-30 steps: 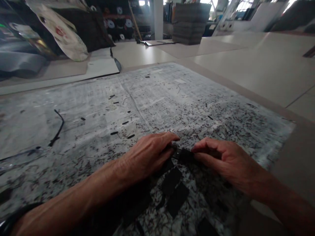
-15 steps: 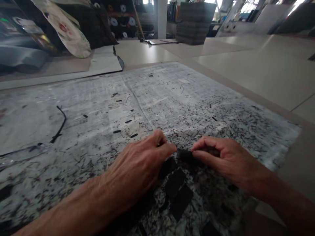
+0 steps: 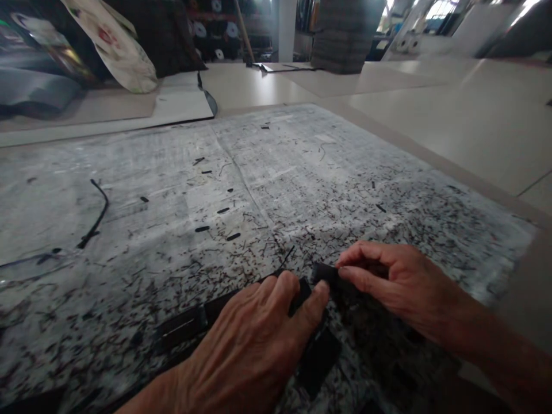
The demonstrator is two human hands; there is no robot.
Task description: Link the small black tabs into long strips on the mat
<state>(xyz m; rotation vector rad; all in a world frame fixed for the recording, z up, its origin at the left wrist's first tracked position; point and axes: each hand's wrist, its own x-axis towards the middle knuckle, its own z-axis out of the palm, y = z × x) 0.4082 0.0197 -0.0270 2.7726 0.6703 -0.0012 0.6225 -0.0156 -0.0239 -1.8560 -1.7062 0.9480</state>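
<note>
— What do I have under the hands here?

— A black strap (image 3: 202,316), flat and dark, lying along the speckled work sheet (image 3: 172,190) from lower left toward the centre. My left hand (image 3: 254,345) rests on its near end, fingers spread over it.

— And the other piece?

— A small black piece (image 3: 325,273), pinched between thumb and forefinger of my right hand (image 3: 397,282), just beside the strap's end; whether the two touch, I cannot tell. A further black rectangular patch (image 3: 317,359) lies flat on the sheet just below, partly hidden by my left hand.
</note>
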